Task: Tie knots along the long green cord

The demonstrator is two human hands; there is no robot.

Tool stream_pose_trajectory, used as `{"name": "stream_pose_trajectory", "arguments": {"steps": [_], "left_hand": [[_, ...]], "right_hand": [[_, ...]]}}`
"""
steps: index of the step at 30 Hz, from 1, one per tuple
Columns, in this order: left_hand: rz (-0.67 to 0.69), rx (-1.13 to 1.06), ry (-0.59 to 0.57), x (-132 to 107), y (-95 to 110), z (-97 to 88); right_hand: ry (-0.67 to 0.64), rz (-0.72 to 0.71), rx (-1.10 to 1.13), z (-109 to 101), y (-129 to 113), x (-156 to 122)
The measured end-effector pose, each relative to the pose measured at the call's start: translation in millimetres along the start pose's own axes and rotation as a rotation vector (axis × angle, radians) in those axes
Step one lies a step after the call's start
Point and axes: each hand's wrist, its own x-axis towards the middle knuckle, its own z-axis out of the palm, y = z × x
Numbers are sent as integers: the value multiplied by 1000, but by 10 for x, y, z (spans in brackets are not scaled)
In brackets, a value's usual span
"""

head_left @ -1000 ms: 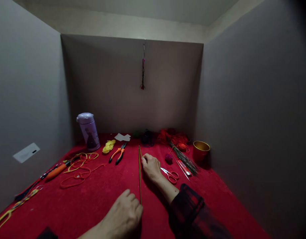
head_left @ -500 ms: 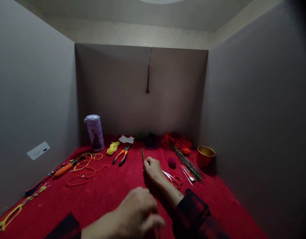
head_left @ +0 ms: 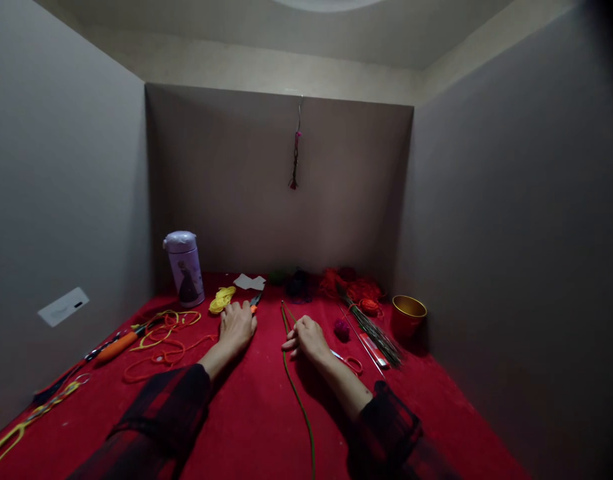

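Over the orange-and-black handles of the pliers (head_left: pixel 255 302) rests my left hand (head_left: pixel 238 327), its fingers bent down around them; the jaws and a bit of orange show past the fingertips. My right hand (head_left: pixel 309 339) pinches a thin strand of the green cord (head_left: pixel 299 402) between thumb and forefinger, the other fingers partly stretched. From a bend at its far end, the cord runs down the red cloth toward me. Scissors (head_left: pixel 351 363) with red handles lie beside my right wrist, partly hidden by it. A magenta yarn ball (head_left: pixel 342 329) is just to the right.
A purple flask (head_left: pixel 184 270) and yellow yarn (head_left: pixel 222 299) stand back left. Orange cord (head_left: pixel 169 357) and an orange-handled tool (head_left: pixel 117 347) lie left. On the right are a bundle of stems (head_left: pixel 376 331), red yarn (head_left: pixel 359 288) and a gold-rimmed pot (head_left: pixel 409 317). A braided piece (head_left: pixel 295 160) hangs behind.
My left hand has moved forward from the near edge onto the pliers, off the cord. My right hand has shifted slightly; a thin strand now angles from the cord's far end into its fingers.
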Motion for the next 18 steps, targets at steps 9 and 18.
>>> {"name": "stream_pose_trajectory", "arguments": {"steps": [9,18], "left_hand": [[294,-91,-6,-330,-12,-198],[438,-164,-75,-398,24,-214]], "right_hand": [[-6,19,108,-18,25,35],[33,-21,119,-4,-10,-41]]}}
